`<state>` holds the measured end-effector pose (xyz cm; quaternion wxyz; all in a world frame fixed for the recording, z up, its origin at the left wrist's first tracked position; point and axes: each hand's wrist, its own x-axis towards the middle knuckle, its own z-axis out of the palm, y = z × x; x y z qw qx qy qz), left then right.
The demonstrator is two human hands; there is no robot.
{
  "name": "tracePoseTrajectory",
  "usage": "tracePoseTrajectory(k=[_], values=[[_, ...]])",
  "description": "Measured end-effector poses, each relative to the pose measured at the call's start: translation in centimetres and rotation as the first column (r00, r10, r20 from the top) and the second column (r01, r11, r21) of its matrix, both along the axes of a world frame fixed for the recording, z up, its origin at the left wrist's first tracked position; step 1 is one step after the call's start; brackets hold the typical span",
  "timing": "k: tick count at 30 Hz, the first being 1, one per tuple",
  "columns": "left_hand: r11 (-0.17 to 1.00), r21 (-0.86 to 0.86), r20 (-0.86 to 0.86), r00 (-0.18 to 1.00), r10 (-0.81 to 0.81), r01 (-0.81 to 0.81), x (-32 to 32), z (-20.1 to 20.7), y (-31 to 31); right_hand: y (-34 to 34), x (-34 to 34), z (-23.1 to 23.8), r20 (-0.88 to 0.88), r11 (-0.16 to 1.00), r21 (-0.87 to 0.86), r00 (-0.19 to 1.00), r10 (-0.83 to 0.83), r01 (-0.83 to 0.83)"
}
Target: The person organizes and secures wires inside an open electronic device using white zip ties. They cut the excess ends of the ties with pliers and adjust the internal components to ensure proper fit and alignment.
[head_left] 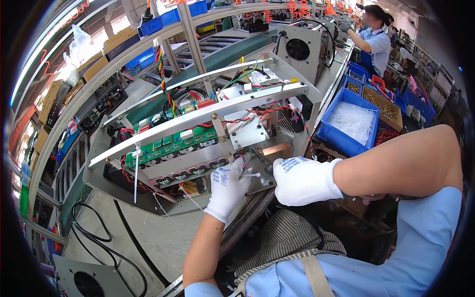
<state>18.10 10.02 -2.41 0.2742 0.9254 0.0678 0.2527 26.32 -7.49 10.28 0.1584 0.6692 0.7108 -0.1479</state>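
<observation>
An open grey metal chassis (198, 116) lies tilted on the workbench, with a green circuit board (170, 143) and red, black and twisted wires inside. My left hand (227, 190), in a white knit glove, presses on the chassis's near edge and pinches a white cable tie (250, 174) around a wire bundle. My right hand (302, 180), also in a white glove, is closed on a small dark tool (264, 161) whose tip meets the tie beside a copper-coloured plate (277, 148). The tool's handle is hidden in the glove.
Blue bins (346, 143) with small parts and plastic bags stand to the right. A second chassis with a round fan opening (298, 49) sits behind. Another person (373, 42) works at the far right. A black cable (99, 237) loops over the bench at left, near a fan panel (89, 282).
</observation>
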Motion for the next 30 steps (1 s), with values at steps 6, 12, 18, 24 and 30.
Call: tracePoseTrajectory(k=[6,12,18,24,30], values=[[1.000,-0.002,0.021,0.999,0.029,-0.029,0.0,0.6,0.0,0.5,-0.9,0.8,-0.109,0.894,-0.022,0.887,-0.448,0.448],[0.816,-0.571,0.079,0.983,0.163,-0.089,-4.2,1.1,-2.9,-4.6,2.5,-3.7,-0.761,0.629,-0.124,0.334,-0.557,0.767],[0.449,-0.887,0.002,0.971,0.241,-0.109,-8.1,2.1,-5.3,-15.2,1.3,-10.4,-0.951,0.537,-0.257,-0.112,-0.289,0.803],[0.496,-0.863,0.022,0.975,0.220,-0.093,-4.4,2.0,-7.3,-15.6,2.3,-12.2,-0.984,0.702,-0.151,-0.038,-0.174,0.695],[0.448,-0.892,0.041,0.973,0.226,-0.067,-2.4,0.2,-6.1,-7.5,0.8,-11.6,-0.759,0.743,-0.482,-0.646,-0.089,0.464]])
